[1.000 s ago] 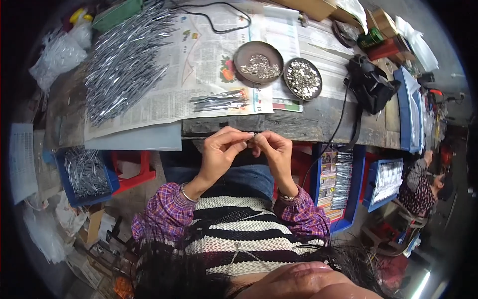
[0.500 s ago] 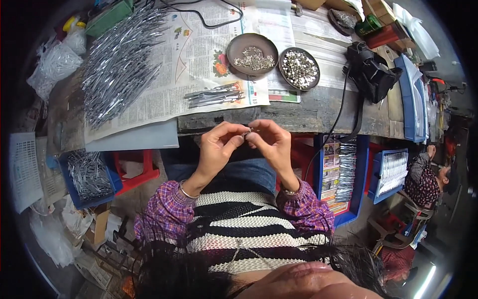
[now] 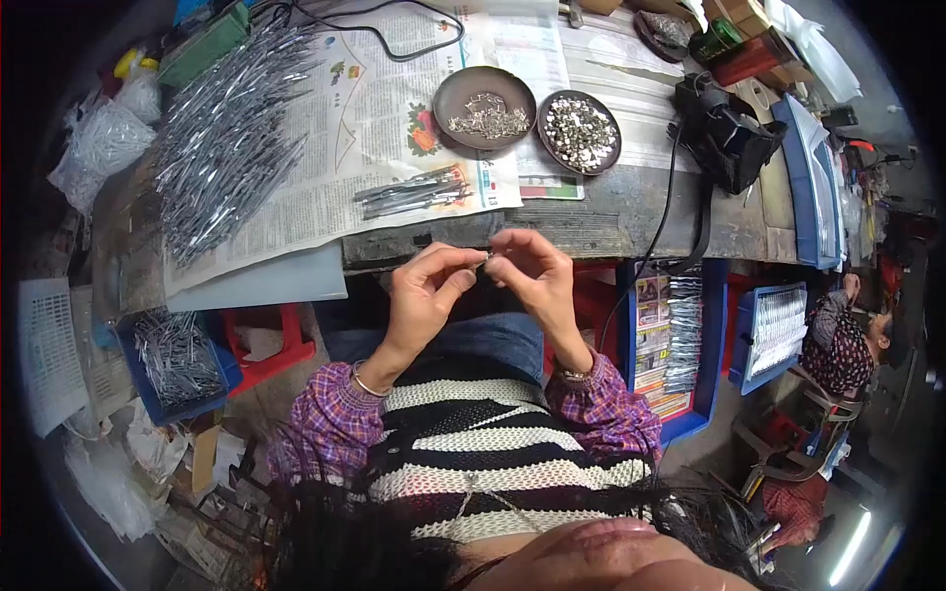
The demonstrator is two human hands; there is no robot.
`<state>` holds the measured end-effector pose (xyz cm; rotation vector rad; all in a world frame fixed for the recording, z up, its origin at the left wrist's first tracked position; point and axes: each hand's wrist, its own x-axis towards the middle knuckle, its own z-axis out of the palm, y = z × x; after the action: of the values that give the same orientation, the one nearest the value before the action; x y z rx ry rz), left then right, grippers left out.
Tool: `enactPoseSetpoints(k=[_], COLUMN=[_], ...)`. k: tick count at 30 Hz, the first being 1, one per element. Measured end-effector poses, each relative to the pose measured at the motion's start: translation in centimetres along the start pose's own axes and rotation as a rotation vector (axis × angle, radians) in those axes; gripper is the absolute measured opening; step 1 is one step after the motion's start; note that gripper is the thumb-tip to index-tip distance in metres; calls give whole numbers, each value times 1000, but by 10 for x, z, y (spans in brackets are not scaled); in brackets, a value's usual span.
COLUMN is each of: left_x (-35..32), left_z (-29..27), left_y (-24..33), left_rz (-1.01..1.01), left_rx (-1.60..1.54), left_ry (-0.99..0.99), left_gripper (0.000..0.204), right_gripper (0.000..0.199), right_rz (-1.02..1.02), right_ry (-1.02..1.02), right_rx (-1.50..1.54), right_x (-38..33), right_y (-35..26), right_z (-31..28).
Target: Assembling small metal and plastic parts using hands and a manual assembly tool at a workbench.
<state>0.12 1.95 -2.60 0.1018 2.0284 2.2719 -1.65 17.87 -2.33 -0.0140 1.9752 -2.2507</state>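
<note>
Just off the table's front edge, my left hand [image 3: 422, 297] and my right hand [image 3: 542, 291] meet fingertip to fingertip. Both are closed in a pinch around a tiny dark piece [image 3: 486, 262], too small to name and mostly covered by the fingers. Beyond them, a small row of slim grey metal strips [image 3: 409, 194] lies on newspaper [image 3: 379, 128]. A brown dish [image 3: 483, 83] behind it holds little silvery metal parts [image 3: 488, 123]. To its right, a smaller dark dish holds shiny, roundish metal pieces [image 3: 581, 133].
A big heap of thin metal strips [image 3: 232, 143] covers the table's left side. At the right stands a black strapped device [image 3: 729, 138] with a cord. Below table height are a blue bin [image 3: 177, 406] on the left and blue trays [image 3: 708, 394] on the right. Another person [image 3: 838, 345] sits far right.
The view has shifted slightly, so the table and dishes appear a little further left. My hands stay together at the same spot, with only small finger movements.
</note>
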Motion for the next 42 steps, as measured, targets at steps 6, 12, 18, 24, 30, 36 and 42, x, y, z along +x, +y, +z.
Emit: enactPoseSetpoints(k=[6, 12, 18, 24, 30, 36, 42], left_x=[-1, -2, -4, -9, -57, -15, -49], left_z=[1, -2, -6, -57, -195, -146, -203], left_y=[-2, -2, 3, 17, 34, 7, 10], left_rz=[-12, 1, 5, 247, 427, 754, 604], left_rx=[-56, -15, -64, 211, 945, 1091, 1191], left_ry=[26, 29, 27, 145, 571, 165, 374], left_gripper=[21, 19, 19, 9, 4, 16, 11], right_gripper=[13, 9, 12, 7, 13, 14, 13], right_rz=[69, -10, 94, 99, 81, 95, 107], right_ry=[25, -8, -113, -80, -115, -126, -123], right_rx=[91, -108, -129, -76, -75, -135, -138], right_x=[-6, -8, -3, -6, -7, -7, -6], right_y=[7, 12, -1, 6, 11, 13, 12], right_z=[1, 1, 9, 2, 4, 13, 17])
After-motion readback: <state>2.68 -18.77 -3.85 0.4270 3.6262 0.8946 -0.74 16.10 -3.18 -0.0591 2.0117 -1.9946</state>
